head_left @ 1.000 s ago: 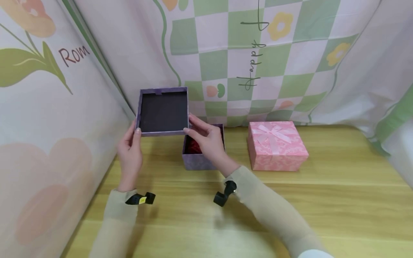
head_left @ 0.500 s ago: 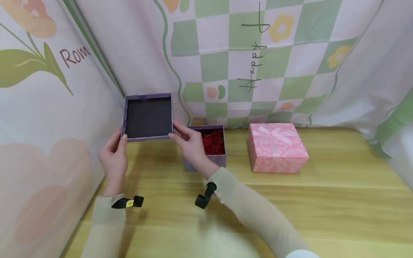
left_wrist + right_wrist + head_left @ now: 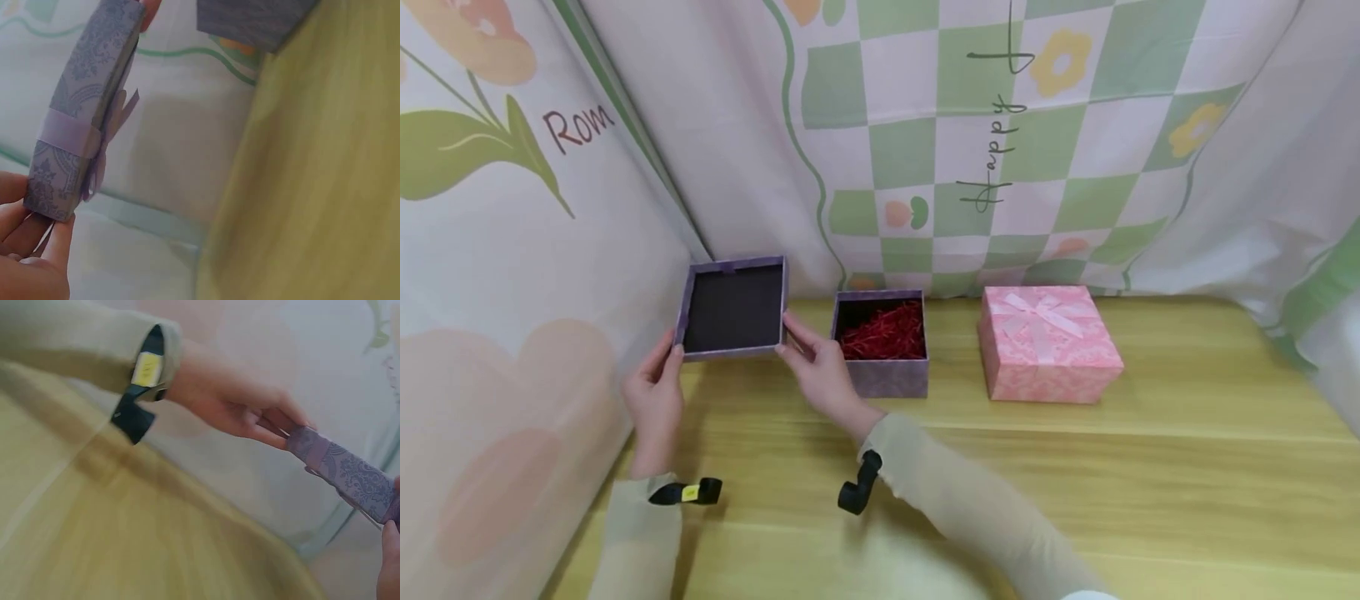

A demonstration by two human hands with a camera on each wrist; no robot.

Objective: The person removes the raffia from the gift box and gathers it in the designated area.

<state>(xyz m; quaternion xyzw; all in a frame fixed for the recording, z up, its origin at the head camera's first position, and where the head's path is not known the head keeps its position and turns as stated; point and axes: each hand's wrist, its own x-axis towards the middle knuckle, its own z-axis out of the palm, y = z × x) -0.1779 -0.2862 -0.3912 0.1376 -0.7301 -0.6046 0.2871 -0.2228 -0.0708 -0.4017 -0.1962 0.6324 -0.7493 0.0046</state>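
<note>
Both hands hold a purple patterned box lid [image 3: 735,307] up above the table's back left, its dark inside facing the head camera. My left hand [image 3: 655,404] pinches the lower left corner, and my right hand [image 3: 825,375] pinches the lower right corner. In the left wrist view the lid's side [image 3: 81,94] shows a lilac ribbon [image 3: 69,132] with a bow on the outer face. Right of the lid stands the purple box [image 3: 891,377], uncovered, with red shredded filler [image 3: 887,332] inside.
A pink lidded gift box [image 3: 1051,346] with a ribbon bow stands on the wooden table [image 3: 1000,467], right of the purple box. A checked curtain [image 3: 962,150] hangs along the back, and a white printed cloth [image 3: 512,275] lines the left side.
Both hands have carried the lid left, then lowered it toward the table. The purple box and its red filler, partly covered by the right hand before, now show fully.
</note>
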